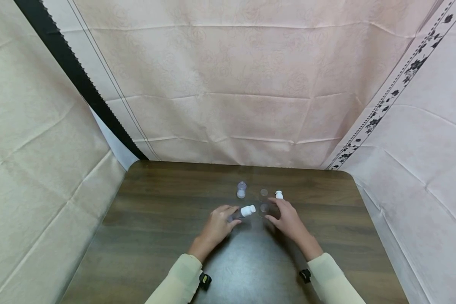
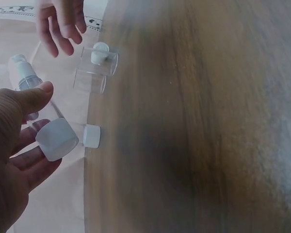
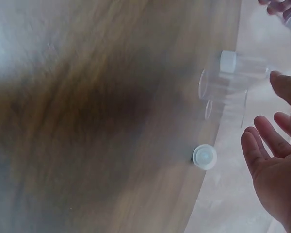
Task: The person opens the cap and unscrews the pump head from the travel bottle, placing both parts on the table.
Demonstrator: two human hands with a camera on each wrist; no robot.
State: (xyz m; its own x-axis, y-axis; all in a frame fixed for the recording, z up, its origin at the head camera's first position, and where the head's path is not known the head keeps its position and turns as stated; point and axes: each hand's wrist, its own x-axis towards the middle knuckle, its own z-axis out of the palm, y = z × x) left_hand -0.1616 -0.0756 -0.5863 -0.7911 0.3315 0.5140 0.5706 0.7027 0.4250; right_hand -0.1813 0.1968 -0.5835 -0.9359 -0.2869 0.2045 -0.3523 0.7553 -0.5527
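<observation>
My left hand (image 1: 217, 227) grips a small clear bottle with a white pump top (image 1: 248, 210) and, in the left wrist view, a white base (image 2: 57, 139). It is tilted and held above the table. My right hand (image 1: 287, 218) has its thumb and fingers spread, holding nothing, close to two clear cylindrical caps (image 1: 264, 207) that stand on the table. Beyond the right fingers is a white pump top (image 1: 279, 194), its lower part hidden in the head view. Another clear bottle (image 1: 241, 190) with a white base (image 2: 92, 136) stands farther back.
The brown wooden table (image 1: 156, 236) has rounded far corners, and the small items stand toward its far edge. Pale cloth (image 1: 228, 84) hangs behind it and on both sides. Dark bands, apparently camera mounts (image 1: 205, 280), sit at both wrists.
</observation>
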